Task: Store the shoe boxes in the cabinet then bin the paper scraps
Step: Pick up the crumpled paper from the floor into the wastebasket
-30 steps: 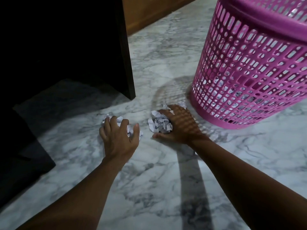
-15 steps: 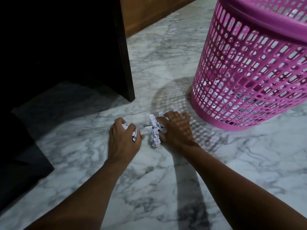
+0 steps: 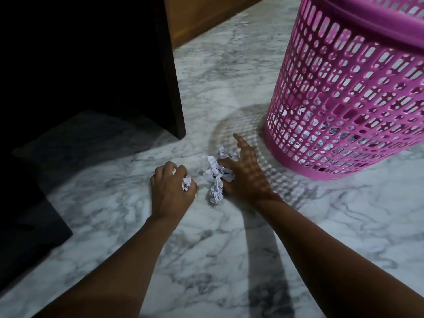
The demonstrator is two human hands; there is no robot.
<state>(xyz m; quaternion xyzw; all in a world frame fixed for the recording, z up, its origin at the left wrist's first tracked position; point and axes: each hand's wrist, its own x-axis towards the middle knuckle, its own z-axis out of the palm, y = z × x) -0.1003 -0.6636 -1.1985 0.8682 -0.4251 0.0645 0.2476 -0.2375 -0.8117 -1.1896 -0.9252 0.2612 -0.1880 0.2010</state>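
A pink basket [image 3: 348, 92] with a lattice wall stands on the marble floor [image 3: 229, 226] at upper right. Through the holes near its base, crumpled white paper shows inside. At upper left stands a dark cabinet [image 3: 169, 76], its inside too dark to make out; no shoe boxes can be seen there.

The left hand [image 3: 171, 191] is closed into a fist on a small paper ball [image 3: 186, 182], which peeks out between thumb and fingers; the fist rests low against the floor. The right hand [image 3: 245, 175] lies over a larger bunch of paper scraps [image 3: 216, 177], just beside the basket's foot. Its thumb and lower fingers pinch the bunch, while one finger points out toward the basket, so the hand is only partly closed. A twisted tail of the paper sticks out below the thumb, touching the floor.

Compared with half a second ago, the right hand has loosened from a tighter curl, with that finger now stretched out, and more of the bunch shows beside it. The left hand's fist looks the same.
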